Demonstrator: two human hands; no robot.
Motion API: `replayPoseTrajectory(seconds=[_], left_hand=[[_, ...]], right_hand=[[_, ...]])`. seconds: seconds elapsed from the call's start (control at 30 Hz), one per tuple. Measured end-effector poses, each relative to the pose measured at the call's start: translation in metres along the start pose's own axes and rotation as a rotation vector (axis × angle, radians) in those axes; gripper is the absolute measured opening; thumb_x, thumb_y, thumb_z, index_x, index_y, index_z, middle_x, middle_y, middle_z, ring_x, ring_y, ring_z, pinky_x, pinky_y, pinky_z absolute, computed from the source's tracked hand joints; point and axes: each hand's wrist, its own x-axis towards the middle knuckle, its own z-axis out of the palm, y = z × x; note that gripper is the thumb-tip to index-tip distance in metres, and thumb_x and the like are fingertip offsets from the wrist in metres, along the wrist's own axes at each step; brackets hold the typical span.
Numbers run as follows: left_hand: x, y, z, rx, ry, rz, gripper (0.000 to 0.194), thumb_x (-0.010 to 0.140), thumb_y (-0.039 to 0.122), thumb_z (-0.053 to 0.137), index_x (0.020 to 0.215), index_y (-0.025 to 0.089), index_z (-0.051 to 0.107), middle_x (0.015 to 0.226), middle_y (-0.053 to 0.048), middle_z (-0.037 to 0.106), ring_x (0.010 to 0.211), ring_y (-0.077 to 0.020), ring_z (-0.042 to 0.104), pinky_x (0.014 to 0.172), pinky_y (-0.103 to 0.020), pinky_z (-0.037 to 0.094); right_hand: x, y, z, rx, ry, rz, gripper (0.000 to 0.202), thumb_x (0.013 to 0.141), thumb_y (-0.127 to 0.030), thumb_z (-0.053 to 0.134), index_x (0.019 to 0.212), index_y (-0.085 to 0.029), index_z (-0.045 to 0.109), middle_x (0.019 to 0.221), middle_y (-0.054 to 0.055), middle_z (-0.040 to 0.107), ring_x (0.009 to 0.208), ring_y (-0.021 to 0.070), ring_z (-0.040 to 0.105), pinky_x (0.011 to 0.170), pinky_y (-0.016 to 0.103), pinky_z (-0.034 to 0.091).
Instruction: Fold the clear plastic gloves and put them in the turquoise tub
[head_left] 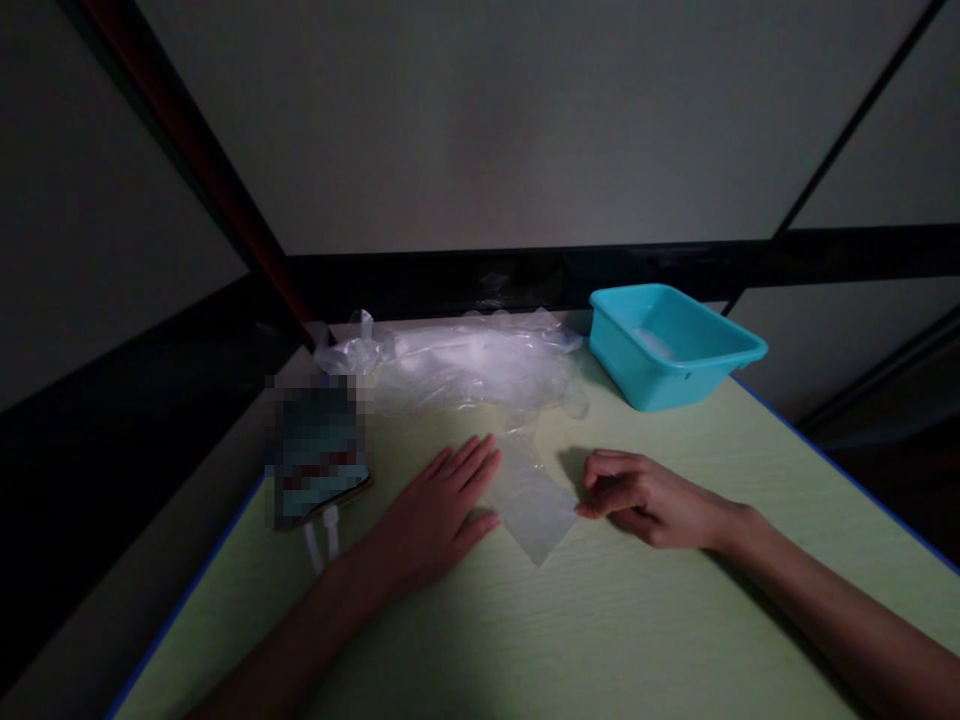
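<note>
A thin, translucent plastic sheet or small bag (538,515) lies on the pale green table (480,640), one corner pointing toward me. My left hand (442,510) rests flat beside it, fingers spread, with the fingertips at its left edge. At its right corner is my right hand (637,498), fingers curled and the thumb and a finger closed together at the edge. Behind the sheet lies a crumpled clear plastic bag (480,365) with whitish contents that I cannot make out.
A turquoise basin (645,385) stands at the back right with something pale inside. A blurred-out phone (322,455) is at the left, a white cable (331,530) below it. A cabinet wall (480,130) borders the table's back.
</note>
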Motion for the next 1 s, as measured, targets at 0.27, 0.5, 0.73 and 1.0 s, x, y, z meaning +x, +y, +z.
replayPoseTrajectory(seconds=[0.27,0.5,0.73,1.0], left_hand=[[-0.003,-0.005,0.006,0.079,0.142,-0.05,0.052,0.088,0.031,0.039,0.134,0.011,0.027,0.143,-0.013,0.023,0.132,-0.0223,0.017,0.105,-0.042,0.021],[-0.005,0.037,0.0,0.054,0.335,0.147,0.035,0.084,0.018,0.041,0.118,0.013,0.049,0.128,-0.012,0.049,0.118,-0.0238,0.043,0.098,-0.04,0.036],[-0.006,0.059,0.004,-0.03,0.357,0.202,0.025,0.082,0.013,0.04,0.1,0.013,0.058,0.103,-0.01,0.063,0.096,-0.02,0.058,0.084,-0.034,0.047],[-0.006,0.052,0.005,-0.062,0.369,0.178,0.024,0.08,0.012,0.04,0.095,0.013,0.059,0.099,-0.009,0.064,0.092,-0.0207,0.058,0.081,-0.035,0.049]], right_hand=[[-0.003,0.0,0.001,-0.129,-0.007,-0.053,0.028,0.078,-0.007,0.041,0.093,-0.013,0.064,0.085,0.008,0.054,0.078,0.0175,0.047,0.069,0.033,0.038],[-0.001,-0.008,0.005,-0.474,0.037,-0.095,0.021,0.089,-0.024,0.043,0.081,-0.015,0.061,0.073,0.004,0.055,0.068,0.0159,0.047,0.06,0.03,0.034],[0.005,-0.015,0.011,-0.571,0.056,-0.178,0.025,0.09,-0.011,0.038,0.071,-0.015,0.055,0.067,0.002,0.056,0.064,0.0141,0.047,0.062,0.029,0.033],[0.008,-0.016,0.011,-0.562,0.053,-0.191,0.028,0.09,-0.012,0.036,0.071,-0.015,0.056,0.067,0.002,0.058,0.063,0.0138,0.05,0.061,0.029,0.039]])
